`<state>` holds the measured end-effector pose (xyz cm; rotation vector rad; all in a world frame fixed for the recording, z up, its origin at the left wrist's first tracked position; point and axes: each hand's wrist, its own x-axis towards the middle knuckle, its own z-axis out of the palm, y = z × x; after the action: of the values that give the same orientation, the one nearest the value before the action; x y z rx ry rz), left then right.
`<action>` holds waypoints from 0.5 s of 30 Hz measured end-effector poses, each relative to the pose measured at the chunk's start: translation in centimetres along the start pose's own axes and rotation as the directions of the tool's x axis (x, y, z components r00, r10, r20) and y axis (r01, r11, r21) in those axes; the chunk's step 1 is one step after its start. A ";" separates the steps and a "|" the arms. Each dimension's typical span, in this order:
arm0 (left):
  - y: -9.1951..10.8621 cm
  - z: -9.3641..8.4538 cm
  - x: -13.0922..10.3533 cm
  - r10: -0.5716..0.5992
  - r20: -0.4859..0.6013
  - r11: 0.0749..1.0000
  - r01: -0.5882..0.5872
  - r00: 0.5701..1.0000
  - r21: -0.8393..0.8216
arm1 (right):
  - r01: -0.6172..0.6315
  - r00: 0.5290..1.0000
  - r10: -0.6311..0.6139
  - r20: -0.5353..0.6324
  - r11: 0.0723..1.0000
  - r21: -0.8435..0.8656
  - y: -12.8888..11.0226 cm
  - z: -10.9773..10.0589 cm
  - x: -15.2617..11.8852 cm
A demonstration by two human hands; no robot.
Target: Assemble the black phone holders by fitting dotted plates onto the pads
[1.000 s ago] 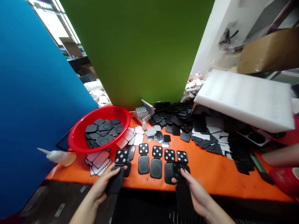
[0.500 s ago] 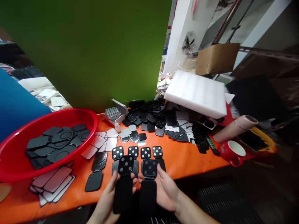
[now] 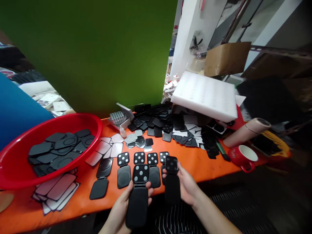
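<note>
My left hand (image 3: 122, 204) is closed around a black hinged two-part panel (image 3: 137, 204). It hangs unfolded over the table's front edge, and its upper square shows several pale round dots. To the right, my right hand (image 3: 187, 187) grips the side of a second black hinged panel (image 3: 172, 188), also unfolded, its dots dimmer. Behind both hands, several similar panels stand in a row, among them an open dotted panel (image 3: 123, 177); the held pieces partly cover those to the right. A hinged panel with a ridged square (image 3: 98, 189) lies farther left.
A red basin (image 3: 97, 130) full of black plates stands at left. Pinkish-white cards (image 3: 60, 190) lie beside it. Black parts (image 3: 157, 123) are heaped at the back. On the right are a red mug (image 3: 243, 156), a pink bottle (image 3: 246, 133) and a white foam block (image 3: 204, 94).
My hands have moved apart: the right one has shifted right and slightly up with its panel, the left one a little right with its own. The row on the table has stayed put.
</note>
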<state>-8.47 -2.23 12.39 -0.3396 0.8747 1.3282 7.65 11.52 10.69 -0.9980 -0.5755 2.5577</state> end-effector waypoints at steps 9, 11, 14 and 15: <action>-0.3 1.9 0.1 -0.038 -0.032 0.996 0.041 0.999 0.081 | 0.268 0.720 -0.662 -0.210 0.543 -0.795 -3.8 -8.5 4.2; -0.5 1.9 0.4 -0.012 -0.020 0.995 0.014 1.000 0.098 | 0.195 0.656 -0.718 -0.233 0.460 -0.866 -4.0 -8.5 3.9; -0.6 1.3 0.8 0.053 -0.023 0.991 -0.050 0.998 0.125 | 0.166 0.580 -0.805 -0.124 0.266 -0.949 -3.1 -7.6 1.1; -0.6 1.1 0.9 0.085 -0.036 0.987 -0.079 0.996 0.138 | 0.161 0.601 -0.798 -0.047 0.179 -0.971 -2.3 -7.4 -0.1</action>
<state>-7.51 -1.04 12.29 -0.2274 1.0186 1.3327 13.27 15.27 6.89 -1.4254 -1.8742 0.9847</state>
